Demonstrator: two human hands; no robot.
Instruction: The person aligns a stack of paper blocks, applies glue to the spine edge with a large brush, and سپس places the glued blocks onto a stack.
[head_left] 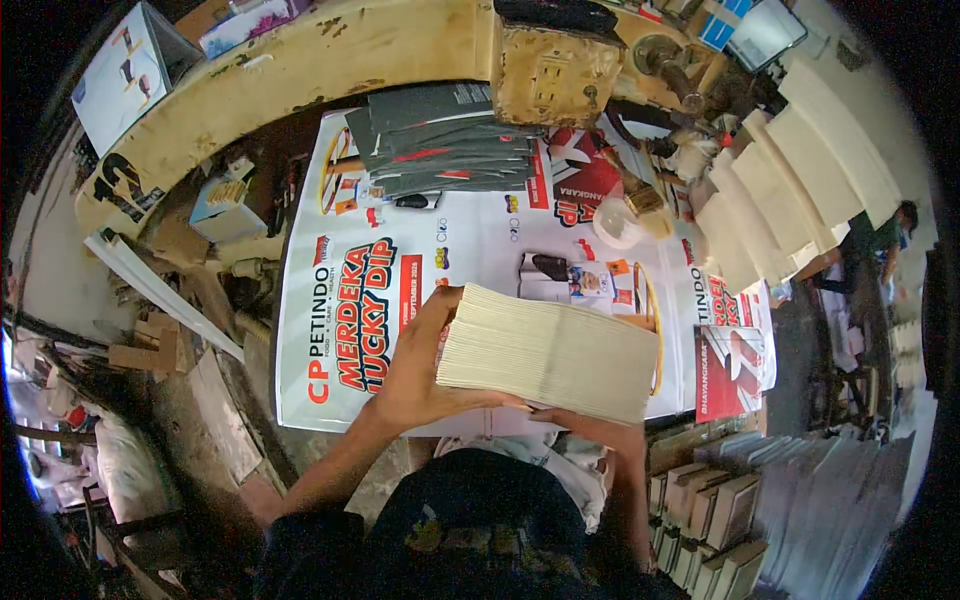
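Observation:
A thick block of cream paper [555, 350], made of many thin sections stacked together, is held between my two hands in front of my chest. My left hand [415, 360] grips its left end, with the thumb along the near lower edge and the fingers on the far left side. My right hand [592, 425] supports the near underside toward the right; most of its fingers are hidden by the block. Beneath lies a large printed white sheet [465, 320]. Beyond the block, a pile of dark grey printed covers [440, 150] rests on that sheet.
A brush [645, 195] lies by a translucent white tub [612, 222]. Cream paper stacks [780, 190] rise at right, above a red-and-white printed cover [730, 370]. Bundled book blocks [715, 510] stand lower right. A worn yellow machine frame [330, 60] arches across the back.

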